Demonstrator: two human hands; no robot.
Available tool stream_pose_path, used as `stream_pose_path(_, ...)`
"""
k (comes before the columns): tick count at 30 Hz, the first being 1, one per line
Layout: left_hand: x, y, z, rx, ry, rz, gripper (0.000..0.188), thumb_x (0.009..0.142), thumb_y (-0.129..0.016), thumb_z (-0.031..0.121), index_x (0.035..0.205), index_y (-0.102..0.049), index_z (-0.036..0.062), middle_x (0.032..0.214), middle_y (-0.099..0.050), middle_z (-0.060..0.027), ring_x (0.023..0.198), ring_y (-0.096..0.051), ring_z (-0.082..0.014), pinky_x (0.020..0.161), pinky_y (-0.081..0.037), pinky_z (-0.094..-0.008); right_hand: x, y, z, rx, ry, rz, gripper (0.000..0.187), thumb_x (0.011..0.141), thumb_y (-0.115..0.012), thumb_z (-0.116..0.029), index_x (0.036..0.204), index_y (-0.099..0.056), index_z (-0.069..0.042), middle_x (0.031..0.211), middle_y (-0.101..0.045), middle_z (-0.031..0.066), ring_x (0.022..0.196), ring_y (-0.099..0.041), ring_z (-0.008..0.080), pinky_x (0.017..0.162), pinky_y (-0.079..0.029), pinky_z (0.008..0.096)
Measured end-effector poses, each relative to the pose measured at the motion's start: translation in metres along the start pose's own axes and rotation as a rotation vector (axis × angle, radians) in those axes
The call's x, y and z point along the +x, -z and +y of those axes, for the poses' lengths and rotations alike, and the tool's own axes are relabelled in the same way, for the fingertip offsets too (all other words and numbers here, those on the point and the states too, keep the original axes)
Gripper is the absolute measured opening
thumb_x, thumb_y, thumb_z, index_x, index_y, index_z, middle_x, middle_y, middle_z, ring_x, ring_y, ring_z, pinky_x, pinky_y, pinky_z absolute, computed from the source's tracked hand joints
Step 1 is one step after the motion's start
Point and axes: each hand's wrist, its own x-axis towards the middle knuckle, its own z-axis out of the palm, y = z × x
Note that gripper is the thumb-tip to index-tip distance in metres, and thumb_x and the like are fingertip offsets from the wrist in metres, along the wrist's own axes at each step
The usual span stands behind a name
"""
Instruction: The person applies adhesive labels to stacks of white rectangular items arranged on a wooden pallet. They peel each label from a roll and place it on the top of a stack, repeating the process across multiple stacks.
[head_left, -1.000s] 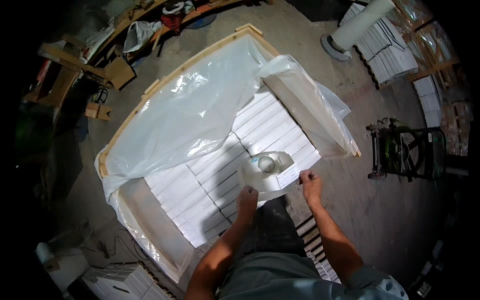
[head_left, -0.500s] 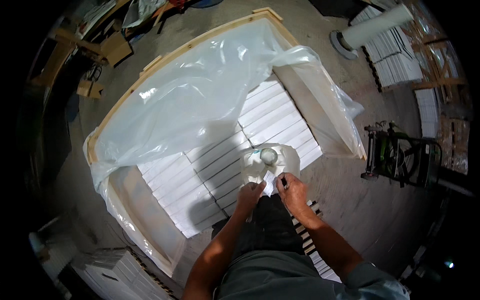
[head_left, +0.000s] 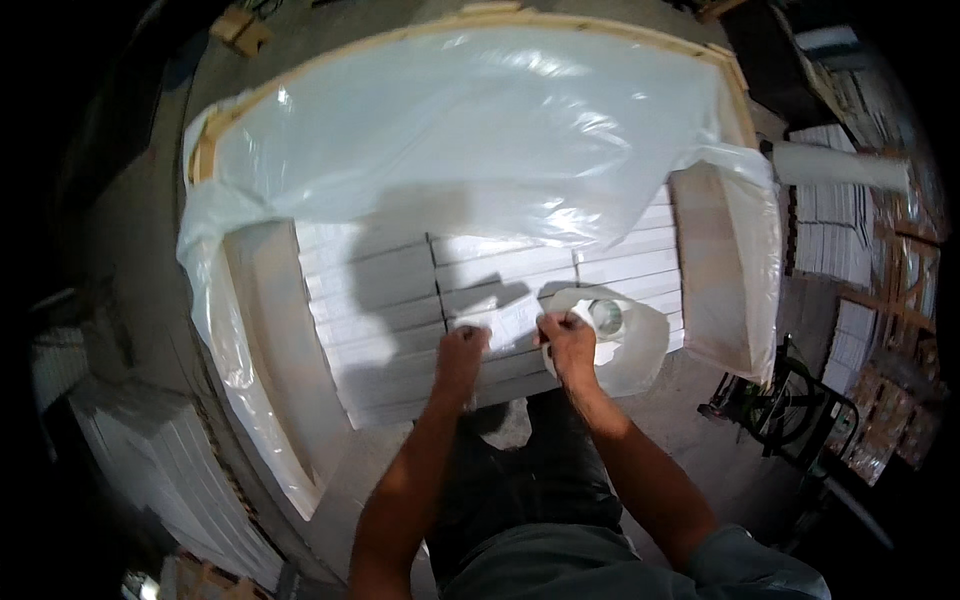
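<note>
A white sheet of paper or label [head_left: 517, 322] stretches between my two hands, above rows of white boxes [head_left: 390, 375]. My left hand [head_left: 463, 354] pinches its left end, and my right hand [head_left: 568, 346] grips the right end with closed fingers. Just right of my right hand stands a whitish, translucent container [head_left: 640, 348], bag or tub I cannot tell. A round, pale roll-like thing [head_left: 606, 318] sits in it, along with some white material. My right hand partly covers the container's near left side.
Around the boxes stands a crate with a wooden rim [head_left: 450, 33], draped in clear plastic sheeting [head_left: 480, 110]. A wheeled black frame [head_left: 790, 405] stands at right. Farther right are a long white roll [head_left: 845, 168] and stacked white packs [head_left: 835, 245]. Another stack [head_left: 165, 460] is at lower left.
The view has turned, so the crate now lies squarer before me. My hands have moved apart, and the paper between them shows larger. The container now appears right of my hands rather than beyond them.
</note>
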Motion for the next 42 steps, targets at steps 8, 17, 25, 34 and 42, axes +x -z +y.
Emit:
stream_pose_path(8, 0.183, 0.032, -0.035, 0.317, -0.333, 0.153, 0.032, 0.087, -0.057, 0.031, 0.092, -0.069, 0.0021, 0.087, -0.068, -0.0189, 0.080, -0.065, -0.0350, 0.076, -0.050, -0.0453, 0.130, -0.112, 0.030, -0.179, 0.137, 0.099, 0.034, 0.079, -0.069, -0.024, 0.090, -0.065, 0.007, 0.075, -0.064, 0.0108, 0.067, -0.058, 0.0168, 0.064, -0.046, 0.0299)
stream_pose_path(17, 0.278, 0.027, -0.034, 0.622, -0.424, 0.404, 0.033, 0.089, -0.056, 0.035, 0.095, -0.072, 0.0072, 0.093, -0.069, -0.0129, 0.088, -0.066, -0.0303, 0.079, -0.051, -0.0452, 0.220, -0.165, 0.053, -0.386, 0.207, 0.234, 0.029, 0.081, -0.068, -0.027, 0.090, -0.071, 0.000, 0.092, -0.070, 0.0177, 0.085, -0.067, 0.0304, 0.080, -0.051, 0.0382)
stream_pose_path(25, 0.283, 0.011, -0.041, 1.042, -0.563, 0.510, 0.026, 0.090, -0.057, 0.024, 0.080, -0.071, 0.0046, 0.076, -0.068, -0.0087, 0.074, -0.065, -0.0199, 0.062, -0.053, -0.0344, 0.276, -0.156, 0.103, -0.925, 0.521, 0.334, 0.035, 0.088, -0.065, -0.034, 0.100, -0.064, -0.001, 0.090, -0.067, 0.0157, 0.087, -0.064, 0.0286, 0.086, -0.050, 0.0375)
stream_pose_path(34, 0.282, 0.009, -0.043, 1.148, -0.397, 0.425, 0.030, 0.090, -0.059, 0.030, 0.087, -0.069, 0.0019, 0.092, -0.068, -0.0119, 0.082, -0.067, -0.0273, 0.069, -0.056, -0.0409, 0.241, -0.166, 0.082, -0.944, 0.667, 0.236, 0.023, 0.084, -0.064, -0.017, 0.097, -0.063, 0.001, 0.090, -0.066, 0.0155, 0.070, -0.065, 0.0310, 0.069, -0.054, 0.0453)
stream_pose_path(42, 0.286, 0.026, -0.040, 0.862, -0.302, 0.495, 0.045, 0.092, -0.055, 0.045, 0.088, -0.066, 0.0015, 0.088, -0.067, -0.0132, 0.079, -0.066, -0.0311, 0.070, -0.051, -0.0463, 0.235, -0.168, 0.062, -0.853, 0.506, 0.381, 0.026, 0.082, -0.068, -0.023, 0.090, -0.070, 0.001, 0.087, -0.068, 0.0173, 0.078, -0.065, 0.0356, 0.080, -0.052, 0.0426)
